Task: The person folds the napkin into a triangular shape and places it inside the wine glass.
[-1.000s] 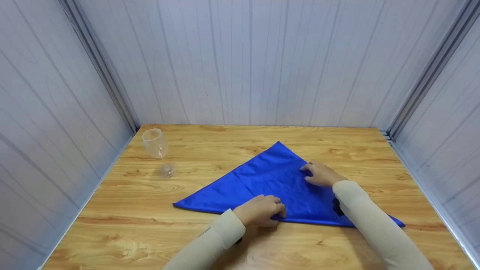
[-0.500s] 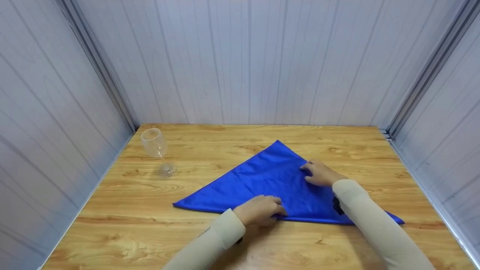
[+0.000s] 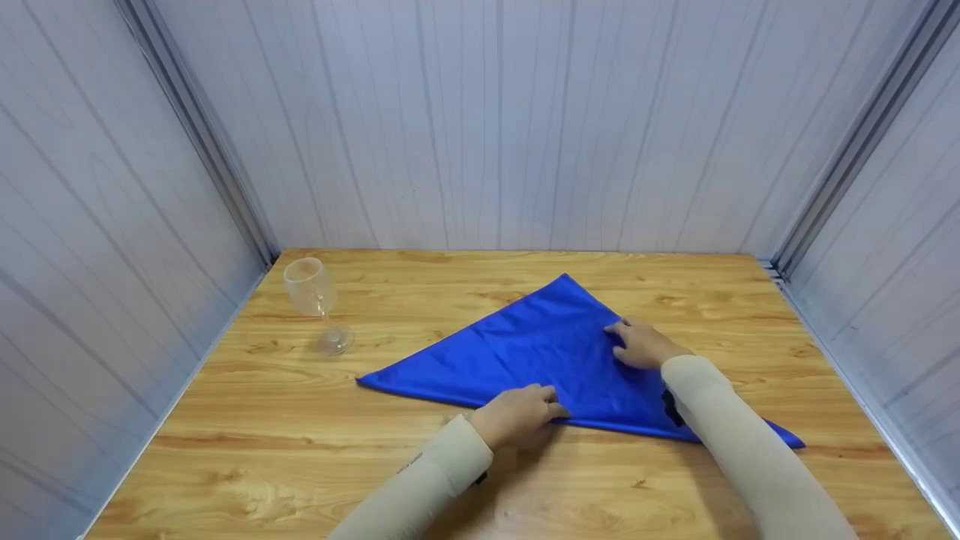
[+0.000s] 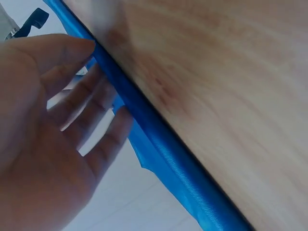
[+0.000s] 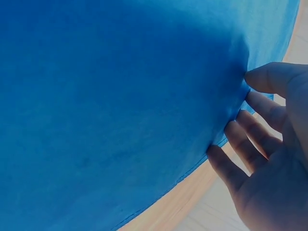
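Note:
A satiny blue cloth (image 3: 517, 345) lies as a triangle on the wooden table, its tip pointing to the back and its long, rolled-looking edge toward the front. At the middle of that front edge is my left hand (image 3: 517, 416). The left wrist view shows its thumb (image 4: 79, 46) and loosely bent fingers touching the blue edge (image 4: 144, 118), with gaps between the fingers. My right hand (image 3: 643, 345) rests its spread fingertips on the cloth near the right sloping side. In the right wrist view those fingers (image 5: 248, 142) press down close to the stitched hem.
A clear stemmed wine glass (image 3: 309, 289) stands upright at the back left of the wooden table (image 3: 262, 450), apart from the cloth. Pale panel walls (image 3: 480, 127) enclose the table at the back and both sides.
The cloth's left corner and front edge have shifted away from the person, and its tip slightly back and right. My left hand has moved slightly forward with the edge; my right hand stays nearly still.

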### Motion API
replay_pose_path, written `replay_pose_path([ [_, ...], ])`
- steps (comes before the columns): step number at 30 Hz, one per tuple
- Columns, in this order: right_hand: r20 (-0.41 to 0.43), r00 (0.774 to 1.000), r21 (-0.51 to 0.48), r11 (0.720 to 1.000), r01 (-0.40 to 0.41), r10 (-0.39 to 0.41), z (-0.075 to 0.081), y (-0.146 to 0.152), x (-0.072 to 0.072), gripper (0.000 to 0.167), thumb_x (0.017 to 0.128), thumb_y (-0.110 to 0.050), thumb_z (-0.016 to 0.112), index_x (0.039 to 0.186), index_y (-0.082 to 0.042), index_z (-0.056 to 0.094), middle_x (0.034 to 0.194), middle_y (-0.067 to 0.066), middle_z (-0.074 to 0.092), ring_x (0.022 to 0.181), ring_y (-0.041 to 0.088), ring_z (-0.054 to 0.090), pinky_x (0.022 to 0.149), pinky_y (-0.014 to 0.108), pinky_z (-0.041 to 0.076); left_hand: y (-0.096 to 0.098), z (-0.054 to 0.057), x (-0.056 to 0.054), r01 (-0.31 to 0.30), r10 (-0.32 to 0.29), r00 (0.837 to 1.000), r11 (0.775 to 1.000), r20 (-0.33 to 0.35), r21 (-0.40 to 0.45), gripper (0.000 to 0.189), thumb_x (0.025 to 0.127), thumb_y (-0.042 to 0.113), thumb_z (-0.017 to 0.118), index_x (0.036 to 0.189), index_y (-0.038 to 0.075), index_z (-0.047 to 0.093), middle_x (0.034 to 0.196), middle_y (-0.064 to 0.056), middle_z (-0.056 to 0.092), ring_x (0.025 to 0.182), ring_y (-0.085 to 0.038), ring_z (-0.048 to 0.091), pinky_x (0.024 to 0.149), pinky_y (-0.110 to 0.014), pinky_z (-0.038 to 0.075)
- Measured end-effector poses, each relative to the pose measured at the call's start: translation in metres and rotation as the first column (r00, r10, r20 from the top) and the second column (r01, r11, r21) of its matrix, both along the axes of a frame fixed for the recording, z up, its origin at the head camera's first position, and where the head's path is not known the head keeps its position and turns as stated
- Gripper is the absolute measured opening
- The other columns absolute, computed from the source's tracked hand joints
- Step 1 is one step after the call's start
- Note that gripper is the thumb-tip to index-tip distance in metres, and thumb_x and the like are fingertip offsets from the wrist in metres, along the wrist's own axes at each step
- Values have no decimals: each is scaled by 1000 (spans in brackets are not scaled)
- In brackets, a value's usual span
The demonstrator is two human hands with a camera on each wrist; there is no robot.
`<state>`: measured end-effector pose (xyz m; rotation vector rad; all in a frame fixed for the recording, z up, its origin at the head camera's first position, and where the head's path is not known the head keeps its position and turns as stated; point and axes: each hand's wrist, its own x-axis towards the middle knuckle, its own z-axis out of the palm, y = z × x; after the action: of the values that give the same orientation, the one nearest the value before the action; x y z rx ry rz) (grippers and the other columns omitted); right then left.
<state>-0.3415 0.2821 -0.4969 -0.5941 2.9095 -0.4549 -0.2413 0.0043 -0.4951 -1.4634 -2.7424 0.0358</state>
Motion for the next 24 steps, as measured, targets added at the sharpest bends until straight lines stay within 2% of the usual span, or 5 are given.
replay_pose_path([
  [4, 51, 997, 35, 998, 58, -59, 0, 0, -6, 50, 98, -11, 50, 145, 7, 45, 146, 34, 38, 136, 50, 37, 110, 59, 32, 1, 0, -3, -64, 64, 998, 997, 5, -36, 33, 99, 25, 63, 132, 23, 67, 116, 1, 59, 101, -15, 57, 83, -27, 52],
  [7, 80, 993, 44, 995, 85, -89, 0, 0, -8, 52, 99, -11, 47, 148, 6, 41, 151, 33, 34, 139, 50, 32, 112, 59, 28, 0, 1, -5, -87, 89, 995, 995, 41, -46, 38, 98, 29, 65, 136, 21, 63, 120, 0, 57, 105, -15, 56, 86, -27, 51],
  [12, 94, 992, 45, 995, 85, -89, 1, 2, -12, 54, 99, -12, 46, 149, 7, 39, 152, 33, 32, 141, 49, 28, 114, 58, 25, 0, 6, -8, -119, 125, 987, 991, 104, -63, 45, 97, 34, 66, 139, 19, 60, 124, -1, 55, 109, -16, 54, 88, -27, 51],
  [20, 101, 991, 33, 996, 85, -88, 1, 3, -16, 55, 98, -12, 45, 149, 8, 38, 152, 33, 32, 142, 50, 26, 115, 58, 23, 3, 4, -13, -168, 176, 974, 984, 143, -63, 47, 96, 35, 67, 139, 18, 60, 124, -2, 55, 110, -18, 54, 90, -30, 51],
  [24, 115, 988, 26, 995, 97, -100, 0, 5, -17, 56, 98, -12, 44, 150, 6, 38, 153, 34, 30, 142, 51, 25, 114, 59, 23, 3, 4, -15, -176, 181, 971, 983, 157, -47, 45, 94, 34, 67, 137, 19, 62, 121, -1, 55, 109, -17, 55, 90, -30, 51],
])
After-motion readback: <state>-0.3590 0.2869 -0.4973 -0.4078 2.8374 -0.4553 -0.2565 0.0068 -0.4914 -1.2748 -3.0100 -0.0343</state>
